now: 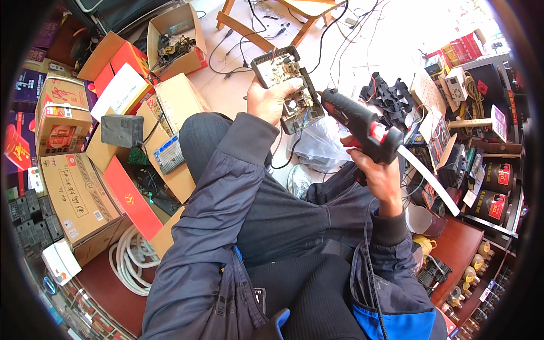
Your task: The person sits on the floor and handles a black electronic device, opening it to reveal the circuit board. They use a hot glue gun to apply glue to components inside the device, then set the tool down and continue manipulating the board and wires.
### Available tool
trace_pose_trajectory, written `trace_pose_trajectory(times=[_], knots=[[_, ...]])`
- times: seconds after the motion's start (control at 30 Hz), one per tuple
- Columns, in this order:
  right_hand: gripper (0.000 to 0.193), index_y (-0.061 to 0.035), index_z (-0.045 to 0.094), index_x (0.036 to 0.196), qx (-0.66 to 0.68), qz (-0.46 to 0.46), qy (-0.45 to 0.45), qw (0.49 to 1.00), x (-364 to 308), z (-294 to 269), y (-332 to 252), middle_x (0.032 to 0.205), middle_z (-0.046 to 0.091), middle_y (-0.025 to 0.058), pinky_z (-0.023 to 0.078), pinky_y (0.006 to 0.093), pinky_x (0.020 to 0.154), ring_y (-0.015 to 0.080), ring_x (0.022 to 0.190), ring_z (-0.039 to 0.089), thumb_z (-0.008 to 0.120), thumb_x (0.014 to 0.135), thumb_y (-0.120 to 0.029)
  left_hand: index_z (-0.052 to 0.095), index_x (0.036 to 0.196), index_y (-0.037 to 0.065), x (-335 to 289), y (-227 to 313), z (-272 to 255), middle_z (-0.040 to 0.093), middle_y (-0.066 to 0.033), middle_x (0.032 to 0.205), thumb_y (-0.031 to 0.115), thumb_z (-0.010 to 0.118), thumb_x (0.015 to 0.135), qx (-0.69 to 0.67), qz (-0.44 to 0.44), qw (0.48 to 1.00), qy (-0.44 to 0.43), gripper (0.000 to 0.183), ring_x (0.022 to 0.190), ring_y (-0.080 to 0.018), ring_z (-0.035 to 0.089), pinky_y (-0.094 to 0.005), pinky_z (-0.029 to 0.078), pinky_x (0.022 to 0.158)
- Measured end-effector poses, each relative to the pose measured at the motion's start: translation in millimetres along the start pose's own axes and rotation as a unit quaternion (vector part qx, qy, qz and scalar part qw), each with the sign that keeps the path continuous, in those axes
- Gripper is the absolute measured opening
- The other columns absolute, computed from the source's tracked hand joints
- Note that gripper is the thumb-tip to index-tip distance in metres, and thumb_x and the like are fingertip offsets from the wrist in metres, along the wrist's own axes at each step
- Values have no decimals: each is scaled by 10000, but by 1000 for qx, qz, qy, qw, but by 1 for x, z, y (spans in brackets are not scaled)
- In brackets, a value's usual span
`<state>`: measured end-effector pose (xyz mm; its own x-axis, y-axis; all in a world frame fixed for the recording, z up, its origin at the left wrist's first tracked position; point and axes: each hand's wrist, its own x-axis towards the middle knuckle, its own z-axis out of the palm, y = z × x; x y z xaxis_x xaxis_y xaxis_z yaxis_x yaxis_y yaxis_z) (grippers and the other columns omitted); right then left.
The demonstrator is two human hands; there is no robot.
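Observation:
My left hand [265, 102] grips an open black plastic casing [306, 116] with a circuit board and wires inside, its thumb lying over the board. A black glue gun [347, 116] with red parts is in my right hand [381, 180], fingers wrapped around its handle. Its nozzle points toward the casing, close to its right side; whether it touches cannot be made out. From the gun's back end sticks out a long white glue stick [429, 181]. A dark cord hangs from the casing, and another cord runs down along my right forearm.
Cardboard boxes [76, 198] crowd the left, with a grey adapter block [122, 130] on one and a coiled white hose [133, 260] below. A clear plastic bag [317, 144] lies behind the casing. Cables and a wooden stool [249, 31] stand ahead; loaded shelves [493, 148] line the right.

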<state>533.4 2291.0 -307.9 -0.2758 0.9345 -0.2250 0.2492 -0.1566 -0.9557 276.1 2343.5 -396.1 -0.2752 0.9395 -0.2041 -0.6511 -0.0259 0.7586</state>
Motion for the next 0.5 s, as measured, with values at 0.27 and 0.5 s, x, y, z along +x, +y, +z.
trace_pose_trajectory(times=[0.27, 0.5], knots=[[335, 15, 669, 1255, -59, -11, -1, 998, 8, 8, -2, 1084, 748, 44, 512, 258, 726, 73, 846, 630, 681, 923, -24, 634, 1167, -20, -3, 7, 6, 734, -124, 1041, -85, 755, 827, -9, -1, 1000, 5, 367, 867, -228, 736, -373, 642, 746], [312, -1, 686, 1231, -59, -11, -11, 998, 8, 4, -1, 1078, 748, 53, 510, 267, 794, 91, 919, 646, 664, 920, 3, 639, 1162, -19, 1, 3, 1, 742, -116, 1050, -79, 767, 821, 16, -1, 1000, 16, 369, 887, -216, 740, -358, 639, 786]])
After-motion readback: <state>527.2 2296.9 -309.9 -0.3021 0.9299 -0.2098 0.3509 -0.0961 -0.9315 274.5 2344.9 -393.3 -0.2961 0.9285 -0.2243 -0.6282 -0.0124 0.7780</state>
